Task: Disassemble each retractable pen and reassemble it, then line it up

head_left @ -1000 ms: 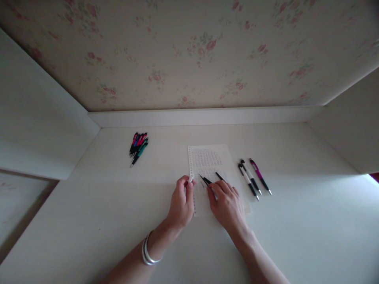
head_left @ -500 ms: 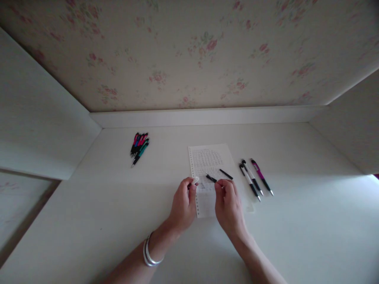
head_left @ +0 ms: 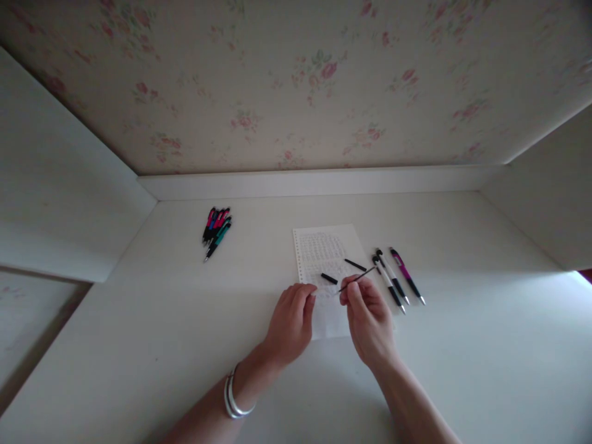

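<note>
My right hand (head_left: 370, 314) pinches a thin dark pen refill (head_left: 363, 274) between thumb and fingers, tilted up to the right. To its left, my left hand (head_left: 290, 324) is closed with the knuckles upward over the paper's left edge. Whatever its fingers hold is hidden, apart from a small pale bit at the fingertips. Under and beyond both hands lies a sheet of handwritten, punched paper (head_left: 319, 237). Two black pen pieces rest on it: a short black tube (head_left: 329, 279) between the hands and a slim black piece (head_left: 355, 265) farther back.
Right of the paper lie two white-and-black pens (head_left: 388, 283) and a purple pen (head_left: 407, 274). At the back left is a pile of several coloured pens (head_left: 216, 228). The white desk (head_left: 139, 320) is bounded by side panels and a papered back wall.
My left hand has turned over, hiding the white ring-shaped end it showed before. My right hand has moved slightly right and turned, with the refill now tilted up right, away from the black tube.
</note>
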Demonstrator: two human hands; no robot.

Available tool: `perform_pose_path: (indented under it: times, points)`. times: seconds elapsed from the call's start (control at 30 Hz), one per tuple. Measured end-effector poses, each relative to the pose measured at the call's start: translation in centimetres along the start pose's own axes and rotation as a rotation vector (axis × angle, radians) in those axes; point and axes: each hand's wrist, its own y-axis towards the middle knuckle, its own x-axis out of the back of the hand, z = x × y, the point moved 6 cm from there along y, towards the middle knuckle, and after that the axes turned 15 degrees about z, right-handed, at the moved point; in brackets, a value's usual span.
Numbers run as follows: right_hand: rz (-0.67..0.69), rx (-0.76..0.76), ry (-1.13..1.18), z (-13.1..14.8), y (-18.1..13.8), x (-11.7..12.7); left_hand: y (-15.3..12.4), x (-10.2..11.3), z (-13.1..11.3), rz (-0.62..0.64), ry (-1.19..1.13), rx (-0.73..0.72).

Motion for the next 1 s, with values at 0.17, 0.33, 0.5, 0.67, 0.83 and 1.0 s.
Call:
perform_pose_path:
  times: [0.17,0.33,0.5,0.67,0.83,1.0]
  points:
    - [-0.058,0.023,0.008,0.7,-0.2,0.1,0.0,-0.3,0.1,0.009,0.009,0.004]
    - [-0.028,0.027,-0.075,0.8,-0.4,-0.2,0.0,-0.2,0.1,0.003,-0.003,-0.008]
    - [0.049,0.008,-0.113,0.4,-0.4,-0.9,0.0,-0.2,0.1,0.012,-0.027,-0.023]
    - [-0.110,0.044,0.009,1.1,-0.4,0.0,0.1,-0.3,0.2,0.006,-0.015,-0.007]
    - [-0.142,0.049,0.020,1.2,-0.3,0.4,0.1,-0.3,0.3,0.008,-0.007,0.008]
    - [-0.179,0.078,0.094,1.0,-0.4,0.9,0.1,-0.2,0.2,0.006,-0.004,0.006]
